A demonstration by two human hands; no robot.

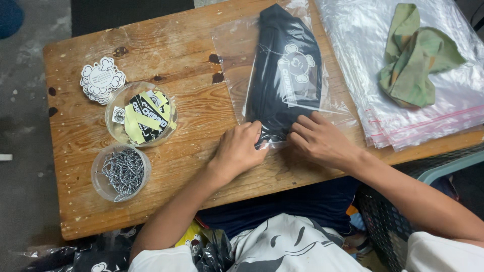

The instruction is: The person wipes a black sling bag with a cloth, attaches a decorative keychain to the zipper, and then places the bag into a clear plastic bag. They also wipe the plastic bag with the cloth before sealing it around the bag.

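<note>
Hands meet at the near end of a clear plastic bag [282, 75] lying on the wooden worktop [176, 55]. The left hand [239, 148] is curled, knuckles up, fingers tucked onto the bag's near edge, pinching it. The right hand [320, 138] lies flatter, fingers spread a little and pressed on the same edge just beside the left. Both forearms reach in from the near side, angled toward each other. Inside the bag sits a folded black garment [285, 70] with a white cartoon print, filling most of it. Left of the hands stand a round tub of stickers [141, 115] and a tub of ball chains [121, 172]; a stack of clear bags [403, 65] carries a green cloth [413, 55] on the right
</note>
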